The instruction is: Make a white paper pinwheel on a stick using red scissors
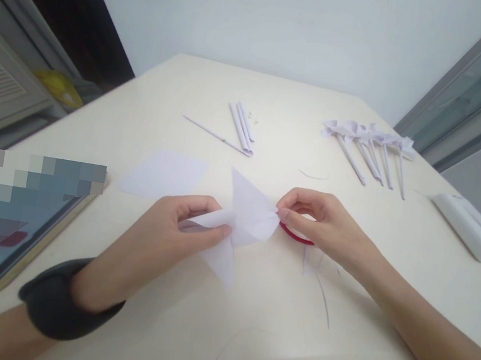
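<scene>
A folded white paper shape (246,217) with pointed flaps is held just above the cream table (279,107), between both hands. My left hand (168,235) pinches its left flap between thumb and fingers; a black band sits on that wrist. My right hand (320,223) pinches the paper's right corner with its fingertips. A red ring (293,234) lies on the table under the right hand, partly hidden by it.
A flat white sheet (163,174) lies left of the hands. Rolled paper sticks (242,128) lie at mid-back, and several paper pinwheels on sticks (371,149) at back right. A white box (474,229) sits at the right edge, a tablet (0,227) at the left. Thin paper strips (323,293) lie nearby.
</scene>
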`<state>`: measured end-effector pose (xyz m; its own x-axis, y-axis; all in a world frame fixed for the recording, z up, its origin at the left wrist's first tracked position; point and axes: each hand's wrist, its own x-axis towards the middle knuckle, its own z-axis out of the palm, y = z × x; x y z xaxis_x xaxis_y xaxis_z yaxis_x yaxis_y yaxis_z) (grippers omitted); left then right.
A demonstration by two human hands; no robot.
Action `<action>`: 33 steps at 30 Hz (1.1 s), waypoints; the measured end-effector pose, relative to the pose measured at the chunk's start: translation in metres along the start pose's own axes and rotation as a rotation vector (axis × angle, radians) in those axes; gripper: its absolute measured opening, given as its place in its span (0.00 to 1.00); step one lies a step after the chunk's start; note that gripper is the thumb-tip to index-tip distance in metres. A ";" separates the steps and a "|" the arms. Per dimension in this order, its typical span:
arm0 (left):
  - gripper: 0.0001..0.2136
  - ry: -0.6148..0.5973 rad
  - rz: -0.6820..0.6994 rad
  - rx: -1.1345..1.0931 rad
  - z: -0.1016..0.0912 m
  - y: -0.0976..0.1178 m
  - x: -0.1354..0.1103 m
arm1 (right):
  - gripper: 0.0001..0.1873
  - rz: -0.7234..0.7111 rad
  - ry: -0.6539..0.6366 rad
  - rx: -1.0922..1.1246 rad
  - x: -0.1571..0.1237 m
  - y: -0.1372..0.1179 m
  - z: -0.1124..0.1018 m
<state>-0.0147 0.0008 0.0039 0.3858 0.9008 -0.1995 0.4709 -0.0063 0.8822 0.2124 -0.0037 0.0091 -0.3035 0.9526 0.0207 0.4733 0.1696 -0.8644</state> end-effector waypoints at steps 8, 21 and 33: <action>0.10 0.040 0.022 -0.002 0.002 -0.004 0.000 | 0.05 -0.092 0.065 0.035 -0.003 -0.005 0.002; 0.09 -0.079 -0.012 -0.020 0.002 0.003 0.001 | 0.03 -0.108 -0.145 0.198 -0.005 -0.007 0.000; 0.07 -0.212 -0.014 -0.060 0.009 -0.001 0.000 | 0.19 -0.132 -0.214 0.134 -0.006 -0.004 0.014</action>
<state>-0.0081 -0.0027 -0.0011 0.5410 0.7889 -0.2914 0.4313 0.0372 0.9014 0.2009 -0.0134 0.0052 -0.5302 0.8468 0.0434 0.3088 0.2406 -0.9202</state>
